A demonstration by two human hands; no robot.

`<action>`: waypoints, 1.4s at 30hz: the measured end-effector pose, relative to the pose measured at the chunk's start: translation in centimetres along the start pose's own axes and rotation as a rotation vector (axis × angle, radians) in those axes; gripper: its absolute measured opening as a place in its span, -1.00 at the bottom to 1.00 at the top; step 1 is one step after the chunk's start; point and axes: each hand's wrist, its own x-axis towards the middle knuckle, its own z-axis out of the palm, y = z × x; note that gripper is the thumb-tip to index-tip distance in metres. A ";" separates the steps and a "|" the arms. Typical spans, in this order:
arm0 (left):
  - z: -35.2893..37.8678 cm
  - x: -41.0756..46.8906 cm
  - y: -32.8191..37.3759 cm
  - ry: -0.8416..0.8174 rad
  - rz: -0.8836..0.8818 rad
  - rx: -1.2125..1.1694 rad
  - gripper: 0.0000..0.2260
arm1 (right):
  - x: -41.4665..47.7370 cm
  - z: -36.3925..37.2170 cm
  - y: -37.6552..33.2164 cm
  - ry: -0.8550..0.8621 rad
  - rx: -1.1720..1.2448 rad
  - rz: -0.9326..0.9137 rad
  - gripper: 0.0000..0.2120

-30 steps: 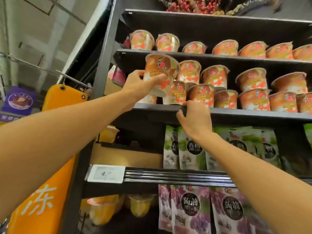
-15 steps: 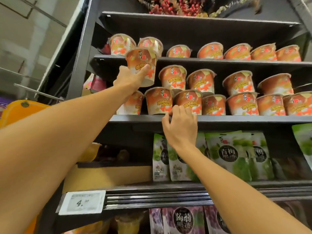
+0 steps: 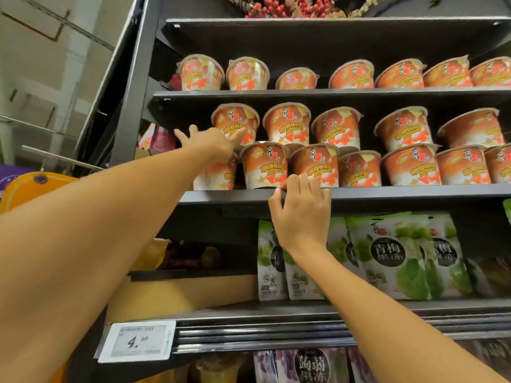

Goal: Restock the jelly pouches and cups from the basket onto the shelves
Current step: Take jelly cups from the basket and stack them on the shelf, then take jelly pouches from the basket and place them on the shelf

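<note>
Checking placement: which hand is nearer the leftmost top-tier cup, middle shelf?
Left. The left hand touches the cup; the right hand grips the shelf edge, lower and to its right.

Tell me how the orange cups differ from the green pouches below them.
The orange cups are round tubs, stacked two high; the green pouches are flat bags standing upright side by side. The cups sit on the shelf above the pouches. Both face forward with labels showing.

top shelf (image 3: 304,92): row of cups (image 3: 351,76) | middle shelf (image 3: 414,192): stacked cups (image 3: 409,164), two tiers | lower shelf (image 3: 276,309): green pouches (image 3: 387,255) standing upright
</note>
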 end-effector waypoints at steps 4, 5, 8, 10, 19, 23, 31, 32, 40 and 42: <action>0.5 -0.6 -0.1 0.152 0.005 0.048 -0.13 | 0.0 0.3 0.7 0.009 -0.006 -0.051 -0.76; 0.7 -1.2 -0.2 0.247 0.008 0.018 -0.14 | 0.1 0.3 0.7 0.011 -0.014 -0.057 -0.75; 1.9 -3.4 -0.7 0.480 0.092 -0.102 -0.28 | 0.0 0.4 0.4 0.004 -0.052 -0.038 -0.71; 2.8 -4.9 -1.1 0.553 0.141 -0.220 -0.39 | 0.0 0.4 0.1 -0.014 -0.079 -0.022 -0.68; 4.6 -13.0 -2.5 0.580 0.288 -0.361 -0.60 | 0.5 -1.3 -0.4 -0.130 -0.090 -0.034 -0.70; 4.9 -17.0 -2.3 0.445 0.284 -0.454 -0.77 | 0.1 -2.9 -0.5 -0.234 -0.063 -0.030 -0.69; 7.2 -28.9 -1.9 0.240 0.229 -0.640 -0.94 | -8.0 -11.7 0.5 -0.303 0.303 0.045 -0.73; 7.7 -30.8 -1.9 0.213 0.222 -0.674 -0.94 | -10.0 -13.0 0.9 -0.308 0.340 0.069 -0.74; 14.3 -52.5 -3.0 -0.312 -0.026 -1.036 -0.63 | -31.4 -23.7 4.9 -0.641 0.564 0.184 -0.77; 16.5 -59.2 -3.9 -0.479 -0.121 -1.035 -0.65 | -37.9 -26.7 6.1 -0.772 0.556 0.261 -0.76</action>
